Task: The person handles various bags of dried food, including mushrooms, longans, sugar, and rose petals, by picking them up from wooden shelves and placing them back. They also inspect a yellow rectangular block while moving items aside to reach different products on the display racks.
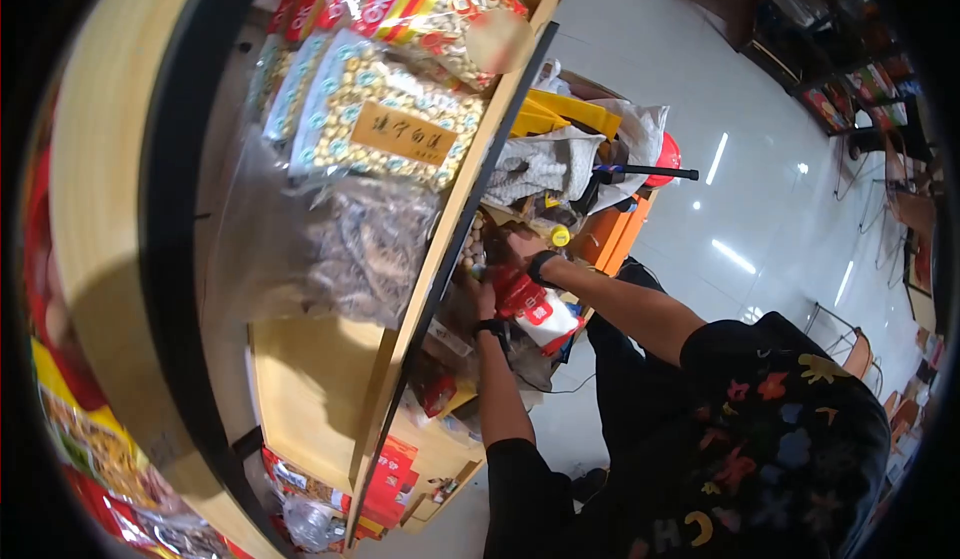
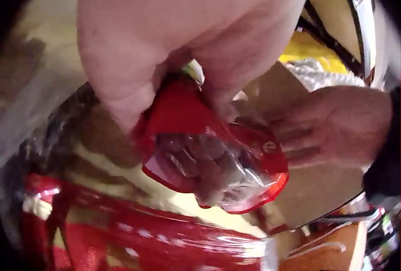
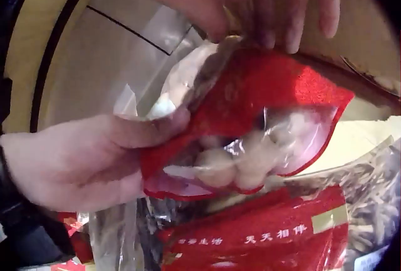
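Note:
A red bag with a clear window (image 2: 188, 158) (image 3: 269, 89) shows round, pale brown pieces inside. My left hand (image 1: 485, 301) (image 2: 194, 26) (image 3: 88, 158) grips one end of it, the thumb lying on the red surface in the right wrist view. Along the bag's other edge, my right hand (image 1: 525, 246) (image 2: 338, 124) (image 3: 269, 1) has its fingers extended and spread; whether they touch the bag I cannot tell. Beneath the bag lies a shiny red package (image 2: 156, 233) (image 3: 250, 239) with white lettering.
A wooden shelf (image 1: 400, 349) holding bagged dry goods (image 1: 385, 109) stands to the left. A red and white bag (image 1: 545, 319) is beside my hands. Farther back are a grey-white cloth (image 1: 545, 164) and a black-tipped rod (image 1: 650, 171). Clear bags of dried strips (image 3: 376, 202) lie low.

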The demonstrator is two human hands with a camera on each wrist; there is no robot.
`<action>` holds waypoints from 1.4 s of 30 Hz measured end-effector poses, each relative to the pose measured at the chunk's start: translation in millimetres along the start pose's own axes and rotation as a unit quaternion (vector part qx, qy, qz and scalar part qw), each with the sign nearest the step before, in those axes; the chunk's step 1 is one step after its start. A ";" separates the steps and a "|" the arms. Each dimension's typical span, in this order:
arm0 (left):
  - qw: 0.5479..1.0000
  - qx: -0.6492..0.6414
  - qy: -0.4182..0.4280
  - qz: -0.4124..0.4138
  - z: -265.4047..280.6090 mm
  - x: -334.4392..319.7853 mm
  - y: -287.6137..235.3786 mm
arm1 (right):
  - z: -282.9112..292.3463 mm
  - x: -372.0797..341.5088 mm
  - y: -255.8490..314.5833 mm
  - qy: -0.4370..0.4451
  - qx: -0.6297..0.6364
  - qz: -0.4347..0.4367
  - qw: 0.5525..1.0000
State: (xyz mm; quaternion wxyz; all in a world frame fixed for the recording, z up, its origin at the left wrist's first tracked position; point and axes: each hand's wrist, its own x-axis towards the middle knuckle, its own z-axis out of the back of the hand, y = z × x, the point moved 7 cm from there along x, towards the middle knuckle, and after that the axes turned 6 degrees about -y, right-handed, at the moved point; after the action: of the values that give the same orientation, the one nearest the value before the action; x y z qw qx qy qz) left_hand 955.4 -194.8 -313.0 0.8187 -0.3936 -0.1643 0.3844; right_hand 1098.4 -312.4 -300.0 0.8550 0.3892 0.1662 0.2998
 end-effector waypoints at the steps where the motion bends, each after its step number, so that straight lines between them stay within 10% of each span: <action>1: 0.998 0.053 0.017 -0.021 -4.3 5.7 -0.3 | -1.6 -0.6 0.2 0.029 0.045 0.001 0.999; 3: 0.983 0.157 0.080 -0.041 -33.3 21.2 83.5 | 42.4 3.0 29.0 0.080 0.057 0.033 0.995; 8: 0.990 -0.056 0.106 0.070 -30.6 22.0 15.2 | 58.2 -49.0 27.2 0.194 0.069 0.046 0.978; 14: 0.976 0.202 -0.071 0.035 18.7 19.2 -12.3 | 119.2 -89.9 45.3 0.213 0.107 0.029 0.971; 22: 0.925 -0.059 0.360 0.106 82.9 -52.4 -256.5 | 124.5 -103.4 66.0 0.312 0.114 -0.001 0.943; 26: 0.964 -0.214 0.139 0.077 178.0 -34.1 -336.8 | 133.0 -104.7 87.8 0.259 0.158 0.071 0.950; 30: 0.966 -0.077 -0.238 -0.057 267.5 -7.9 -337.6 | 145.9 -109.4 102.5 0.251 0.168 0.107 0.947; 33: 0.926 0.061 -0.369 -0.047 283.3 -0.1 -342.8 | 153.6 -112.3 108.2 0.255 0.169 0.103 0.946; 37: 0.945 -0.201 -0.244 0.083 249.7 23.4 -313.0 | 177.4 -113.4 115.7 0.293 0.148 0.095 0.940; 42: 0.959 -0.199 -0.201 0.005 237.9 38.6 -320.3 | 178.6 -111.0 98.3 0.245 0.157 0.115 0.950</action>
State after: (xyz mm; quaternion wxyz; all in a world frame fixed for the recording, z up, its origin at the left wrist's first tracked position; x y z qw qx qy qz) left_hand 1004.7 -168.7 84.0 0.6720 -0.4636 -0.3970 0.4193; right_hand 1068.3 -433.9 -104.5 0.6757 0.4494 0.3696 0.4526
